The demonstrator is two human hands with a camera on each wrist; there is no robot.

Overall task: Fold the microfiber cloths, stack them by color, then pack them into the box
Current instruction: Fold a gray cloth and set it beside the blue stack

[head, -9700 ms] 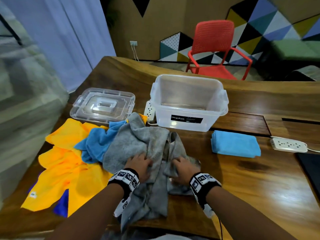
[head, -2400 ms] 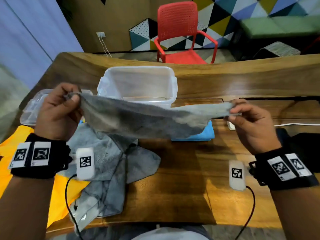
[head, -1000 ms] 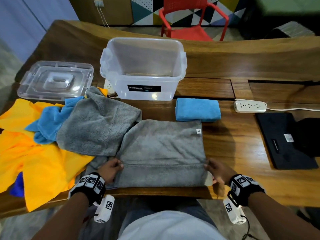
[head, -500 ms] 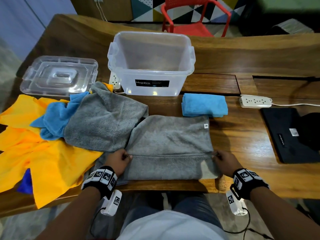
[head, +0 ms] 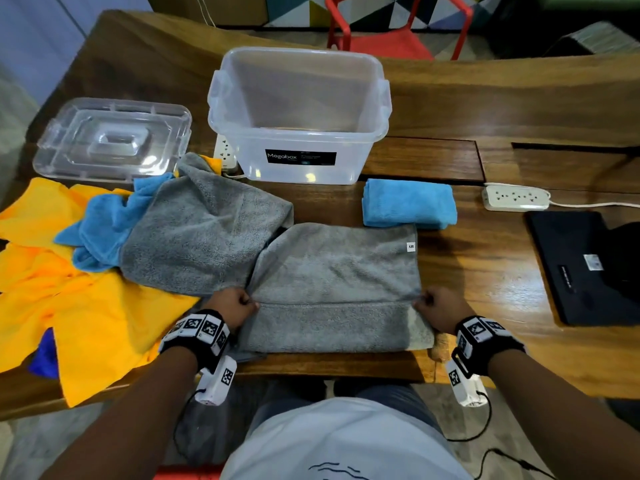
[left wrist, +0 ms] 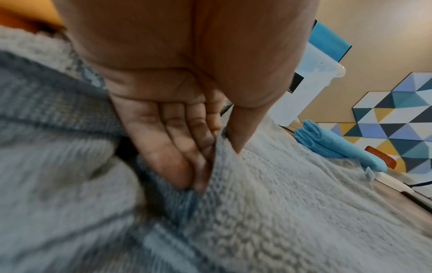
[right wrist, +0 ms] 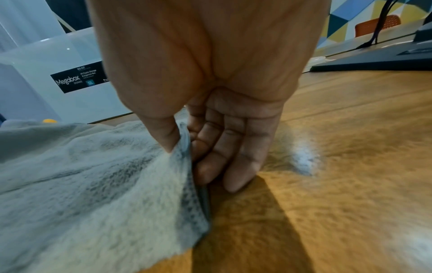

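A grey cloth [head: 334, 275] lies spread on the wooden table [head: 485, 282] in front of me, its near part folded over. My left hand [head: 242, 301] pinches the fold's left end [left wrist: 218, 166] between thumb and fingers. At the right end [right wrist: 182, 147] my right hand [head: 427, 301] pinches the same fold. A folded blue cloth [head: 408, 202] lies just beyond, near the empty clear box [head: 298, 112]. A second grey cloth [head: 197, 237], a crumpled blue cloth [head: 100, 223] and yellow cloths [head: 79, 306] are heaped at the left.
The clear lid [head: 110, 140] lies left of the box. A white power strip [head: 516, 199] and a black flat item [head: 581, 265] sit at the right. Another power strip [head: 224, 152] pokes out beside the box. A red chair [head: 391, 26] stands behind the table.
The grey cloth went from held up in the air to lying flat on the table. Both hands have carried its near edge forward, away from me, widening the folded part.
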